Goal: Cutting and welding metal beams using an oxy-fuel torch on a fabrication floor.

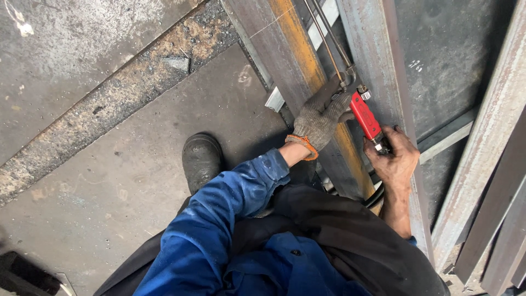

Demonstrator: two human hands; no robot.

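A cutting torch with a red handle (365,116) and thin metal tubes (327,37) lies along a long rusty steel beam (296,60). My left hand (320,119), in a grey knit glove with an orange cuff, grips the torch at the front of the handle. My right hand (394,159) is bare and dirty. It holds the rear end of the red handle, fingers on the valve there. Black hoses (376,196) run from under that hand toward my body.
My black boot (201,159) stands on a grey steel floor plate (137,181). A second steel beam (378,60) lies right of the torch. More steel sections (487,181) lean at the far right. A rusty seam (109,93) crosses the floor at upper left.
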